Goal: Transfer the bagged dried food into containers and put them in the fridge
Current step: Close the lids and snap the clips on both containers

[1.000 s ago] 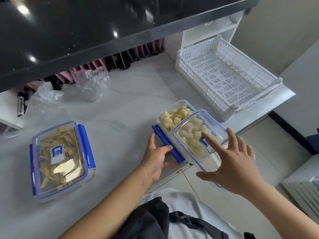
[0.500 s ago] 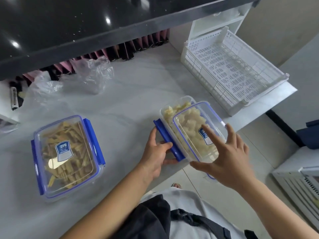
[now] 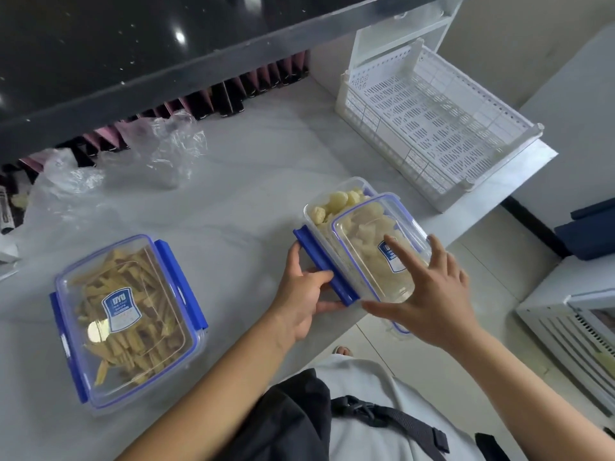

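- Blue clasp (image 3: 324, 265) pinched in the left hand (image 3: 304, 296), steadying the box (image 3: 336, 211) at the surface's edge.
- Right hand (image 3: 429, 294), fingers spread, presses the skewed lid (image 3: 376, 241) to seat it.
- Other box (image 3: 128, 322) sits sealed, well apart.

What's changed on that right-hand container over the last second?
The clear blue-rimmed lid has slid further over the clear container of pale chunks, pushed by the right hand. The left hand still grips the blue side clip. The closed container of yellow strips is unmoved.
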A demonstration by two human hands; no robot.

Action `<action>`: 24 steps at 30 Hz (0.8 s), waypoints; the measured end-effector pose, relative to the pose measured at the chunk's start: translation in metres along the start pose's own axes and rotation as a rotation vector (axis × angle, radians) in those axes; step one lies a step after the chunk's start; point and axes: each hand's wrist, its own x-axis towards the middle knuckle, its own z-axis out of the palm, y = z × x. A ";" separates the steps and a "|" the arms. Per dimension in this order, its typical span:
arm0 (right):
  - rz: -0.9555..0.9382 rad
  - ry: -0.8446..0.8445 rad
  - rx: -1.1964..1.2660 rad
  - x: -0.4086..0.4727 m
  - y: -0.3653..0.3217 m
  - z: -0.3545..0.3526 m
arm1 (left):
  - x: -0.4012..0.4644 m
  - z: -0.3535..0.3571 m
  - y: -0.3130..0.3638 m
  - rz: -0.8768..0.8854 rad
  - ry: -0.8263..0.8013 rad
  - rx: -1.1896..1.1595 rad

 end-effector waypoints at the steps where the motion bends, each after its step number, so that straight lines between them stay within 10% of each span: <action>1: 0.004 0.014 0.016 -0.002 0.002 -0.001 | 0.000 -0.001 0.001 -0.001 -0.007 0.005; 24: 0.012 -0.033 -0.101 -0.075 0.092 -0.028 | 0.016 0.007 -0.001 0.009 0.070 -0.111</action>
